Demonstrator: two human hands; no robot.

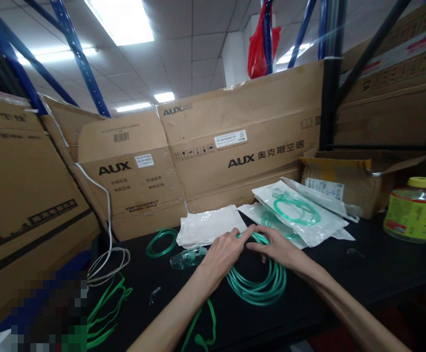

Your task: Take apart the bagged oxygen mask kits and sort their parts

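A black tabletop (326,274) is backed by cartons (235,142) printed "AUX" and flanked at far right by a yellow-capped jar (414,215). Just beyond the hands, white packets (213,227) and pouches of green tubing (301,210) are piled; a clear mask (189,258) is partly hidden by the left forearm. Between the forearms, on the tabletop, a large green coil (259,293) is seen, its far edge gripped by the right hand (275,247) and overlapped by the left hand (225,249), whose finger closure cannot be told.
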